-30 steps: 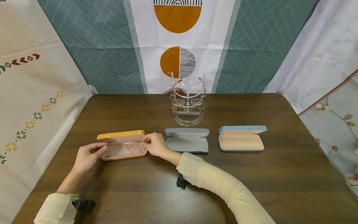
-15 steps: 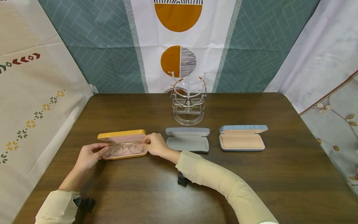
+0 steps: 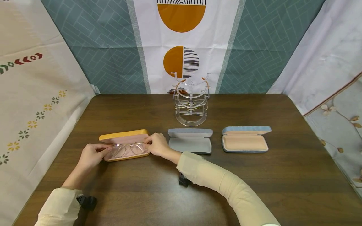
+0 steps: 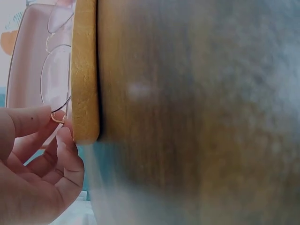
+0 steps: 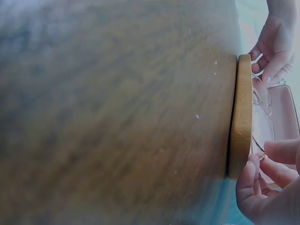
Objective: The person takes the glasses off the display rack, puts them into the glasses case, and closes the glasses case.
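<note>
A pair of eyeglasses (image 3: pixel 127 145) with thin gold-coloured wire rims and clear lenses is at the open yellow glasses case (image 3: pixel 124 135), which has a pink lining. My left hand (image 3: pixel 91 155) pinches the left end of the frame near the hinge. At the other end, the fingers of my right hand (image 3: pixel 158 145) pinch the right hinge area. Seen from the left wrist, a lens (image 4: pixel 55 77) stands just behind the case's yellow front wall (image 4: pixel 85 79). In the right wrist view, both hands flank the case, and the folded temples are mostly hidden.
A grey glasses case (image 3: pixel 190 146) lies open to the right of my right hand. Farther right is an open blue case (image 3: pixel 244 143) with a peach lining. Behind them stands a clear display rack (image 3: pixel 191 121) bearing glasses. Patterned cloths (image 3: pixel 246 62) hang around the brown table (image 3: pixel 158 201).
The glasses have tilted slightly between my hands, so the upper rims show rounder. Both hands keep their grip and stay almost in place over the yellow case.
</note>
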Available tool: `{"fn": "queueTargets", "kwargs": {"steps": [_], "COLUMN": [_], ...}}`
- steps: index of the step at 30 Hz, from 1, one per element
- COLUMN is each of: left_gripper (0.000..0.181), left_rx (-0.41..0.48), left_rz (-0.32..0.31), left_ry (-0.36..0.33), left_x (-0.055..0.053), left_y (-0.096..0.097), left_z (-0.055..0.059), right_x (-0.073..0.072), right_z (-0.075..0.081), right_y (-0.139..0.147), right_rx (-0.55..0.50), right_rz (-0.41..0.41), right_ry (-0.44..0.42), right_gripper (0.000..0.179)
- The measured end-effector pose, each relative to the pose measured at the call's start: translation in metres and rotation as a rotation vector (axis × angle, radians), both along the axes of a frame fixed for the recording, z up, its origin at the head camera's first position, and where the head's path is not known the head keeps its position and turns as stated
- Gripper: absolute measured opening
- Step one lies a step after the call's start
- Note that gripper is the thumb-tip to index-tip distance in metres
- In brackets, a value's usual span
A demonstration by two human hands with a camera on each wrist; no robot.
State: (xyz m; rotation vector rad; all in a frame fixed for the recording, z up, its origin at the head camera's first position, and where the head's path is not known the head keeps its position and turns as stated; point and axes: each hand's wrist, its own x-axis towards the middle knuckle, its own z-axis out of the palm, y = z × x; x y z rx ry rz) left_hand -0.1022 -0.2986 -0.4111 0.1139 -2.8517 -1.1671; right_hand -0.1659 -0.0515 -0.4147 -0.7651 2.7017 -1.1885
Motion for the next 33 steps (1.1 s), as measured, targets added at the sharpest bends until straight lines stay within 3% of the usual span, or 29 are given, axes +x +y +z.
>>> {"fn": "queueTargets", "kwargs": {"steps": [10, 18, 25, 33], "left_gripper": [0.026, 0.03, 0.036, 0.057], "left_rx": [0.0, 0.051, 0.061, 0.057], "left_rz": [0.003, 0.001, 0.012, 0.135], "left_ry": [0.018, 0.012, 0.01, -0.056], "left_x": [0.002, 0.008, 0.012, 0.011], "left_y": [0.001, 0.0, -0.006, -0.015], "left_z": [0.002, 0.004, 0.007, 0.012], "right_x": [0.003, 0.005, 0.004, 0.0], "right_z": [0.004, 0.005, 0.004, 0.006], "right_y": [0.006, 0.01, 0.011, 0.011], "right_rx": [-0.021, -0.041, -0.079, -0.142], "right_rz": [-0.015, -0.061, -0.098, -0.129], "right_ry": [-0.081, -0.101, -0.124, -0.224], "right_gripper": [0.016, 0.014, 0.024, 0.051]}}
